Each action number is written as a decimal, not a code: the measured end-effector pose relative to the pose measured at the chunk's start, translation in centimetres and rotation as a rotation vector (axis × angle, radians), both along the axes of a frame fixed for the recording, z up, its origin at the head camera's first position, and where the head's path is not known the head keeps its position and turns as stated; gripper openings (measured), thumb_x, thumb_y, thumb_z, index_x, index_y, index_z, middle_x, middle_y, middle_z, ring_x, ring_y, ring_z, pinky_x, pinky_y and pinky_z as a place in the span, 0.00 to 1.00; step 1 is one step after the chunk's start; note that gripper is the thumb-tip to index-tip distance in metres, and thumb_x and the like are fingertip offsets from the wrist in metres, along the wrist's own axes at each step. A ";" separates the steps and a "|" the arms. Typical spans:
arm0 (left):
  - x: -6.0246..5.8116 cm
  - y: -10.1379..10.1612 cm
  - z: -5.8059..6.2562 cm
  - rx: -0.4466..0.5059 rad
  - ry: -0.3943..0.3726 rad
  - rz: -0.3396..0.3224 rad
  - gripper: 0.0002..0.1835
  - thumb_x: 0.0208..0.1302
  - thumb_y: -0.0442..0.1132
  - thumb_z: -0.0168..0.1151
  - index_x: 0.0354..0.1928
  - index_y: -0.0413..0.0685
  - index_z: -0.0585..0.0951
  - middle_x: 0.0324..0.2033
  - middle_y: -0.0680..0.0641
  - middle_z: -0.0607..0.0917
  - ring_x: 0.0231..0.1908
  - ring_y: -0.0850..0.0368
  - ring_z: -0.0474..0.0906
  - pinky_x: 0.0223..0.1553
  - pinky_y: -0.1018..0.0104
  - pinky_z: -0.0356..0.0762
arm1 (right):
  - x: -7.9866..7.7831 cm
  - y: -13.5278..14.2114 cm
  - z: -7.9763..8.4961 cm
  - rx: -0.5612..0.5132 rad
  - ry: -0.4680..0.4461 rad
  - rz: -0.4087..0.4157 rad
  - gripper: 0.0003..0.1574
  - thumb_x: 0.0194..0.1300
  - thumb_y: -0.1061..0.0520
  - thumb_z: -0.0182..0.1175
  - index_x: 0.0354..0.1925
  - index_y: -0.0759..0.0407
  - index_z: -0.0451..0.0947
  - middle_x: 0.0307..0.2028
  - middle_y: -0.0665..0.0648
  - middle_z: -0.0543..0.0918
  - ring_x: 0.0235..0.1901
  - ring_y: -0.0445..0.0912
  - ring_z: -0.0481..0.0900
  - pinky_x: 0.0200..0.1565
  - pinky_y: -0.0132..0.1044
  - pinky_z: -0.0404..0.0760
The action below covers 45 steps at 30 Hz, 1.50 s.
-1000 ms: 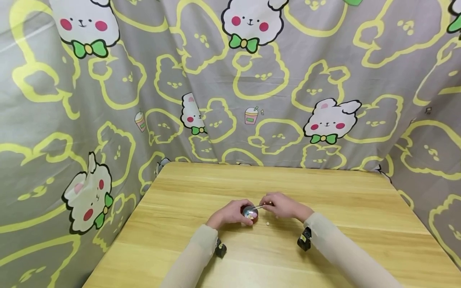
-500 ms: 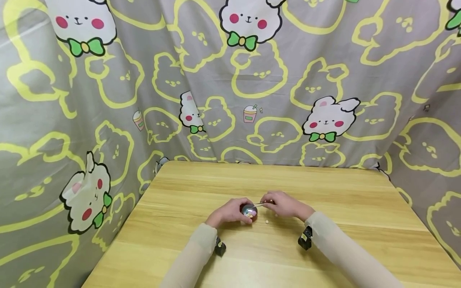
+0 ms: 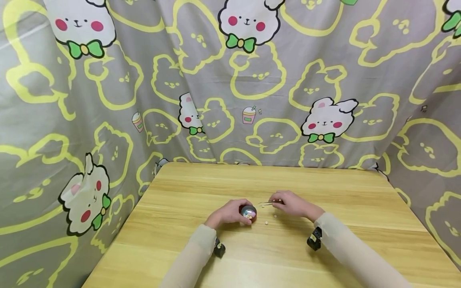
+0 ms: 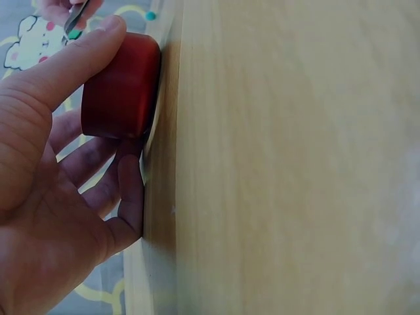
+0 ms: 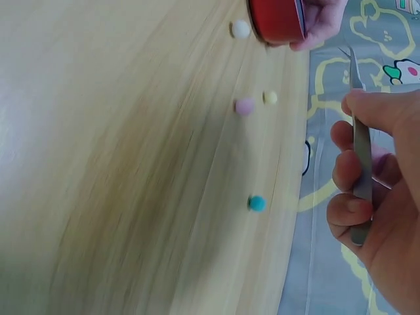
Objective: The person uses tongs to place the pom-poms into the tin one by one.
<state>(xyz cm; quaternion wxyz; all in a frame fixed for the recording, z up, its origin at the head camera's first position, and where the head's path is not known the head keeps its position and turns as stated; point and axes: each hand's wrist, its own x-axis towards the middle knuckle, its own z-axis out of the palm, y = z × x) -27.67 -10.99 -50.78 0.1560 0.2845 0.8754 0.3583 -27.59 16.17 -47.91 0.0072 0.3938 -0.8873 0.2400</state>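
1. Metal tweezers (image 5: 362,149) are pinched between thumb and fingers of my right grip (image 3: 293,205). Their tips stand slightly parted, with nothing that I can see between them, and apart from the tin.
2. My left grip (image 3: 230,213) is curled round the red tin (image 3: 249,215), holding it upright on the surface (image 3: 252,264), well in from the far edge and a little left of midway between the side edges. Bits of colour show at its top.
3. Small balls lie between tin and right grip: white (image 5: 241,29) beside the tin, then yellow (image 5: 270,97), closest to the far edge, and pink (image 5: 245,105). Teal (image 5: 257,203) sits farther toward the right edge.
4. I judge the step in hand to be tweezer work between the tin and these balls. My next move would call for careful aim of the tips, a light squeeze, since the balls look soft, and a steady tin.
5. Beyond the far edge hangs a curtain (image 3: 212,80) printed with cartoon rabbits and drink cups. I can read no brand, label or lettering anywhere.
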 end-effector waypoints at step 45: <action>0.2 -0.1 0.2 0.006 -0.016 0.000 0.26 0.49 0.44 0.75 0.51 0.57 0.77 0.43 0.56 0.79 0.43 0.60 0.75 0.46 0.67 0.71 | 1.5 4.6 -2.7 0.067 -0.040 -0.039 0.07 0.67 0.58 0.58 0.42 0.49 0.81 0.38 0.44 0.79 0.38 0.39 0.76 0.38 0.39 0.75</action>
